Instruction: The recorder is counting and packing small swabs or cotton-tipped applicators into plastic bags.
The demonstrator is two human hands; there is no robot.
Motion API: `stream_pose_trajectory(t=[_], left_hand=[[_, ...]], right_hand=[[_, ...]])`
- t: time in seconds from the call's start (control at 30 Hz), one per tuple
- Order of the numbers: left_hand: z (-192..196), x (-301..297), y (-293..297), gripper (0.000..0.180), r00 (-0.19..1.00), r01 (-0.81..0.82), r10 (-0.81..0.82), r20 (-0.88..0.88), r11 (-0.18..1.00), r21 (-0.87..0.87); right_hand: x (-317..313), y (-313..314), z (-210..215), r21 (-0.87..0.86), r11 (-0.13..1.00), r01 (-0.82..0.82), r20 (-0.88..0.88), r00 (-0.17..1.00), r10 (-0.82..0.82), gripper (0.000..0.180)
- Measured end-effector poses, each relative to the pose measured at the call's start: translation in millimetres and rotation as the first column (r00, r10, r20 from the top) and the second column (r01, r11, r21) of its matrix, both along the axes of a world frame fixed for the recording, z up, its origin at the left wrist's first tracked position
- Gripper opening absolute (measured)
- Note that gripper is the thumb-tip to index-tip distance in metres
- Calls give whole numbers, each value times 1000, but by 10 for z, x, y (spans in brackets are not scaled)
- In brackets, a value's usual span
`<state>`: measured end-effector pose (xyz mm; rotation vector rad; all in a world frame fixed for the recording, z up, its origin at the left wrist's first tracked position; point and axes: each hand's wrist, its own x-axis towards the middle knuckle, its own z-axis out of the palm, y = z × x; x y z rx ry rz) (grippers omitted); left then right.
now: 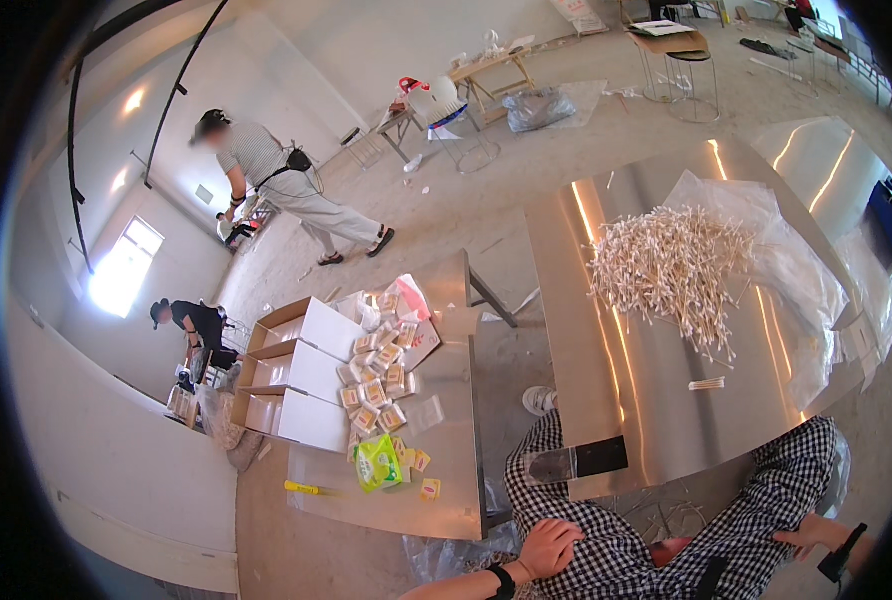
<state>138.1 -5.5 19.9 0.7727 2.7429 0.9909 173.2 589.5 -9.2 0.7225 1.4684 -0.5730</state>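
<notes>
My left hand (551, 548) rests on my left thigh with fingers loosely bent, holding nothing. On the right thigh lies my right hand (811, 534), its fingers stretched out and nothing in them. In front of me a shiny metal table (666, 430) carries a large loose heap of cotton swabs (666, 265). Apart from the heap, nearer to me, is a small neat row of cotton swabs (706, 384). A clear plastic bag (811, 285) lies partly under and right of the heap. At the table's near left edge sits a black rectangular piece (601, 457).
A second metal table (366, 505) at left holds white open boxes (316, 335), several small swab packs (371, 390), a green package (377, 463), yellow cards (431, 489) and a yellow tool (304, 488). A person (291, 180) stands beyond; another person (201, 325) bends at far left.
</notes>
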Motion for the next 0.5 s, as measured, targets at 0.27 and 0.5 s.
stream_pose_trajectory(t=[0.27, 0.5], left_hand=[[15, -9, -7, 21, 1000, -9, 9, -17, 1000, -2], [34, -20, 2, 20, 999, -5, 5, -32, 1000, 14]], right_hand=[[-5, -6, 59, -30, 1000, -4, -17, 1000, 3, 136], [52, -35, 91, -29, 999, 35, -49, 998, -36, 135]])
